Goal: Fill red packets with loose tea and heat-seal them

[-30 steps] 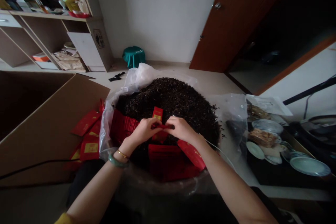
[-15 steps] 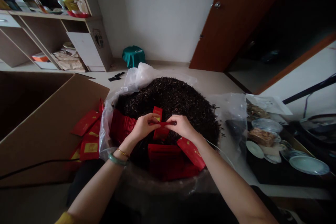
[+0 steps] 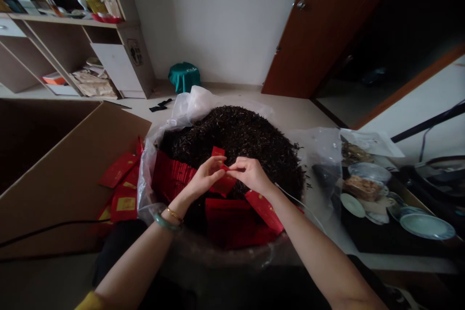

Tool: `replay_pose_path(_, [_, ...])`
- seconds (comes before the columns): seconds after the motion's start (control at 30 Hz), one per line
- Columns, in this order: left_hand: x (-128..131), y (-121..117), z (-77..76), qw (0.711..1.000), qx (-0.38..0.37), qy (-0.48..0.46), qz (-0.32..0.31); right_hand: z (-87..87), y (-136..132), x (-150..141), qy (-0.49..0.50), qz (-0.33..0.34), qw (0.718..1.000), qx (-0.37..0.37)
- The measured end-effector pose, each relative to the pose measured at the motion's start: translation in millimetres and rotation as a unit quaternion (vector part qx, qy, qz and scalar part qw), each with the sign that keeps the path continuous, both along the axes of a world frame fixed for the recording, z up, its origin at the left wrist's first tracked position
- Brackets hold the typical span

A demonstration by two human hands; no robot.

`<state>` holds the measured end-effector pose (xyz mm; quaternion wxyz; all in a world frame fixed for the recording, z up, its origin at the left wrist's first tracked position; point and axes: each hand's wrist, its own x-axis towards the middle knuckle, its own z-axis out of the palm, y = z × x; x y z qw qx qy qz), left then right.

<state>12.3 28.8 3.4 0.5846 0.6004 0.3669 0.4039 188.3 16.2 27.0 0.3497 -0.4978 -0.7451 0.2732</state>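
Observation:
A small red packet (image 3: 223, 185) is pinched at its upper edge between my two hands, above a heap of dark loose tea leaves (image 3: 250, 128). My left hand (image 3: 207, 174) grips it from the left with thumb and fingers; my right hand (image 3: 250, 173) pinches the top edge from the right. Another red piece (image 3: 218, 151) shows just beyond my fingertips. A row of red packets (image 3: 169, 177) stands left of my left hand. Nearer me lies a stack of red packets (image 3: 232, 223), with a loose red packet (image 3: 265, 210) under my right forearm.
Clear plastic sheeting (image 3: 147, 179) lines the container around the tea. At left stands an open cardboard box (image 3: 72, 169), with more red packets (image 3: 123, 203) beside it. Dishes (image 3: 426, 226) sit on a dark tray at right. A teal-covered stool (image 3: 184, 77) stands near the wall.
My hands have drawn closer together along the packet's top edge. The left hand has shifted right, and the packet is tilted more.

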Motion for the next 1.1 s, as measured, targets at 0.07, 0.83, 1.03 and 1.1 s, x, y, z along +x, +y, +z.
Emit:
replay_pose_path(0.07, [0.9, -1.1, -1.1, 0.997, -0.054, -0.037, -0.030, 1.3, -1.1, -0.4, 0.023, 0.002, 1.000, -0.007])
replay_pose_path(0.83, [20.8, -12.8, -1.6, 0.961, -0.255, -0.101, 0.045, -43.1, 21.1, 45.0, -0.449, -0.132, 0.876, -0.116])
replay_pose_path(1.03, [19.3, -11.8, -2.6, 0.962, -0.249, -0.104, 0.043, -41.0, 28.1, 56.3, -0.337, -0.143, 0.925, -0.102])
replay_pose_path(1.1, [19.2, -11.3, -3.0, 0.965, -0.238, -0.101, 0.038, -30.2, 30.7, 65.9, -0.263, -0.146, 0.951, -0.067])
